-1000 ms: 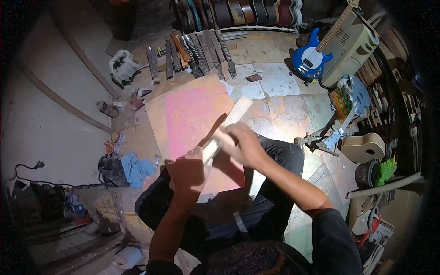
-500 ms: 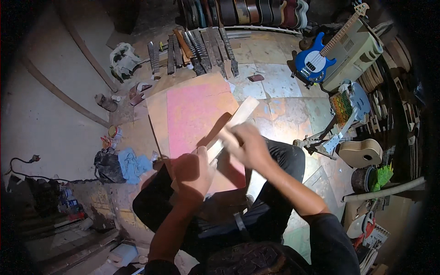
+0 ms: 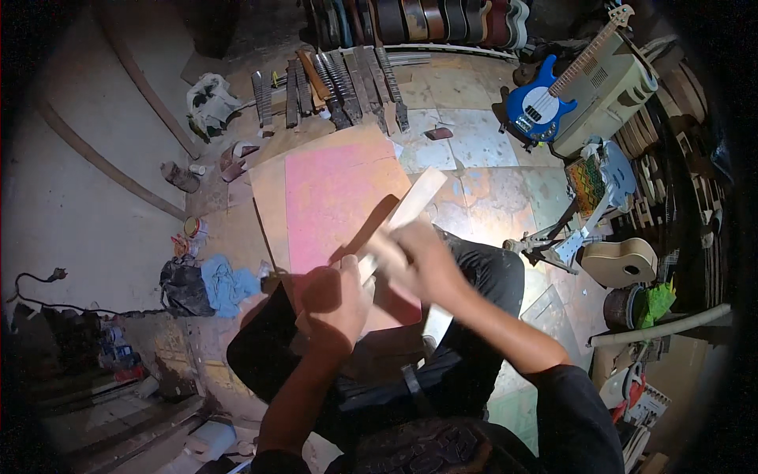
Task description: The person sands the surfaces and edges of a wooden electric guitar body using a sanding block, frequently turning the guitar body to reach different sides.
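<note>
A pale wooden strip [image 3: 422, 193] slants up to the right above a pink and tan board [image 3: 332, 189], its far end wider and bare. My left hand [image 3: 339, 304] is closed round the strip's near end, thumb along its side. My right hand [image 3: 422, 257] lies over the middle of the strip with curled fingers, smeared by motion. Whatever may be under those fingers is hidden. The board lies in front of me, between my bent legs, and carries the shadow of the strip.
Several fretted guitar necks [image 3: 339, 87] lie beyond the board. A blue bass guitar [image 3: 541, 107] leans at the far right, with an acoustic guitar body [image 3: 620, 263] nearer. Dark and blue cloths [image 3: 223, 284] lie at the left. Guitar bodies [image 3: 430, 22] line the back.
My right hand has shifted a little down along the strip, toward my left hand. The left hand keeps its grip, and the strip stays at nearly the same slant.
</note>
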Demonstrator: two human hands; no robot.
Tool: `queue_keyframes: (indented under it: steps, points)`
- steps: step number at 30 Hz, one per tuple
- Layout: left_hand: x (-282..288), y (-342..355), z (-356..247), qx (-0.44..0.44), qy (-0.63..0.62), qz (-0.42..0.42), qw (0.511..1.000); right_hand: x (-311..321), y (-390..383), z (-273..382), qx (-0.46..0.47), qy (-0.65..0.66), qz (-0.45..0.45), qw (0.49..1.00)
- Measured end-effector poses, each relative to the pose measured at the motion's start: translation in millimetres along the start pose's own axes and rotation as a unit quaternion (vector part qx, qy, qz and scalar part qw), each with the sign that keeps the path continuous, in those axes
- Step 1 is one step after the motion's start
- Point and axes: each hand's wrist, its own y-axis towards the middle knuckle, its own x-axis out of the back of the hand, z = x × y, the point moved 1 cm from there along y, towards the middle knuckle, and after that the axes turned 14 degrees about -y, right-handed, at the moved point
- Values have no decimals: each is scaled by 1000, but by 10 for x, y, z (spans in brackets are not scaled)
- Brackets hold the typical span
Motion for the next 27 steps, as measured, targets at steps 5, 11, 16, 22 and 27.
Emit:
queue_keyframes:
  steps: [5, 11, 16, 22, 27]
  points:
    - [35, 19, 1, -51, 8, -27, 998, 127, 291, -463, -86, -143, -5, 986]
    - [17, 97, 55, -144, 11, 1, 989, 164, 216, -675, -68, -162, -71, 982]
    - [-58, 264, -72, -152, 72, 59, 984, 73, 210, -629, -57, -203, -64, 975]
    - [7, 155, -23, -172, 3, 63, 983, 82, 130, -705, -56, -191, -73, 977]
    - [42, 175, -190, -139, 23, 85, 986, 68, 102, -720, -64, -193, -81, 976]
